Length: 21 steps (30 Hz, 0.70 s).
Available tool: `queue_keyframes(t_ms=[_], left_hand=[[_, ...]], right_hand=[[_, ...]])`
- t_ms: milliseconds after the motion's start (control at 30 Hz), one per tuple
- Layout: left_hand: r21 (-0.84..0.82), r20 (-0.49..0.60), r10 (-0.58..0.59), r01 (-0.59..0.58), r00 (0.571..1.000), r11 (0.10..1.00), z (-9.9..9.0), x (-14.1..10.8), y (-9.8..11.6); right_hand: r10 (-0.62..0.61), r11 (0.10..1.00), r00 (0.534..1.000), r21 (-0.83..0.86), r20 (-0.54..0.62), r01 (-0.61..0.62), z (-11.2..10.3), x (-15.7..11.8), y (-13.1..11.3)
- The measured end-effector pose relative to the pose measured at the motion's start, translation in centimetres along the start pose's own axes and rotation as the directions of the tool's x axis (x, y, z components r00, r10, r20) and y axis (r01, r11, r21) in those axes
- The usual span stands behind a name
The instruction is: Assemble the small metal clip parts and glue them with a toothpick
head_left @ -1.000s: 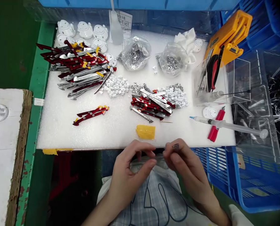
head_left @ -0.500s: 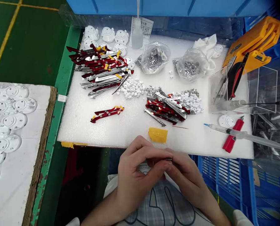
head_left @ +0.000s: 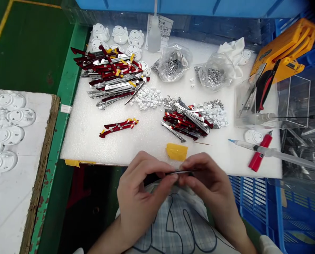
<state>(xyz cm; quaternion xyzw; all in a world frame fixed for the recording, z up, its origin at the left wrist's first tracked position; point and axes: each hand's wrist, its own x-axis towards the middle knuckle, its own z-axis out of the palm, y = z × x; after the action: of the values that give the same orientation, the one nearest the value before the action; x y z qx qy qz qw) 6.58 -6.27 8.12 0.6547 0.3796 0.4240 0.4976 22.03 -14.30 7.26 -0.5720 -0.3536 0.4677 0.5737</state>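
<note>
Between my two hands is a thin dark strip [head_left: 183, 171], seen nearly edge-on at the table's front edge. My left hand [head_left: 144, 190] pinches its left end between thumb and fingers. The strip's right end is in the fingers of my right hand [head_left: 212, 187]. Just beyond the hands lies a yellow piece [head_left: 176, 151]. A pile of red and silver strips [head_left: 187, 120] sits behind it, beside small white parts [head_left: 217, 114]. Two red strips [head_left: 119, 127] rest apart to the left, in front of a larger pile of strips [head_left: 112, 74].
Two clear bags of small metal parts [head_left: 174, 65] stand at the back beside a squeeze bottle [head_left: 154, 35]. On the right are a syringe [head_left: 268, 151], a red tool [head_left: 260, 151], a clear box [head_left: 242, 118] and an orange holder [head_left: 281, 53]. White round parts [head_left: 7, 134] cover the left board.
My hands have moved apart, the left one shifting leftward, and more of the thin strip shows between them. The view has shifted slightly.
</note>
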Motion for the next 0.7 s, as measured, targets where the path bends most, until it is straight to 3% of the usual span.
queue_keyframes(t_ms=[67, 133, 300, 533, 700], left_hand=[[0.026, 0.022, -0.029, 0.028, 0.999, 0.999, -0.5, -0.4, -0.9], [0.059, 0.069, -0.062, 0.058, 0.996, 0.997, -1.0, -0.9, -1.6], [0.094, 0.145, -0.118, 0.105, 0.982, 0.99, -1.4, -1.9, -2.2], [0.026, 0.251, -0.172, 0.171, 0.953, 0.985, -0.5, -2.3, -2.0], [-0.017, 0.346, -0.232, 0.254, 0.909, 0.967, 0.0, -2.8, -2.1]], right_hand=[[0.0, 0.998, 0.992, 0.069, -0.123, 0.008, -0.1, -0.1, -0.1], [-0.045, 0.997, 0.988, 0.054, -0.145, 0.053, -0.1, 0.0, -0.4], [-0.214, 0.968, 0.976, -0.14, -0.03, 0.208, 0.4, 0.6, -1.1], [-0.396, 0.863, 0.916, -0.318, 0.055, 0.392, 1.0, 0.9, -1.6], [-0.435, 0.811, 0.895, -0.389, 0.097, 0.436, 1.3, 1.0, -1.9]])
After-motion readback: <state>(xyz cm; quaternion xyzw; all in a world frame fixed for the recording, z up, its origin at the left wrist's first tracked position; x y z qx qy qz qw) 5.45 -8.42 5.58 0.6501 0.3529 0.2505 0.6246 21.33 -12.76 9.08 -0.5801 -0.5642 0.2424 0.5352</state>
